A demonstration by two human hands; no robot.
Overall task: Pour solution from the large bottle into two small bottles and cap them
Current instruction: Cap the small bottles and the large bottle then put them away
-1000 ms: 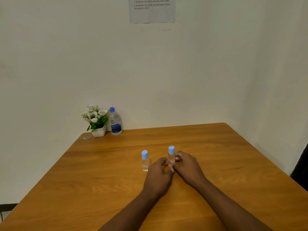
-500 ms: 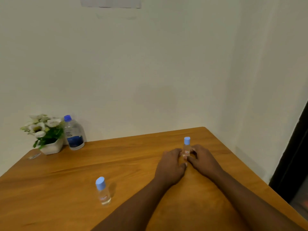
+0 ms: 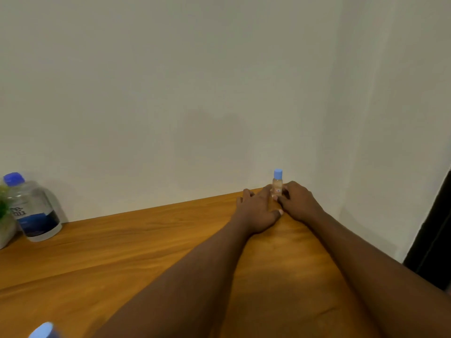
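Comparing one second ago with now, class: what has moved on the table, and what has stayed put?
The left hand and right hand have moved one small bottle to the far right corner of the table, still touching it. The other small bottle and the large bottle stayed put.

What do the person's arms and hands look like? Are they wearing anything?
The left forearm and right forearm are bare, with no sleeves in view. The left hand and right hand wear no gloves, and I can see no rings, watch or bracelet.
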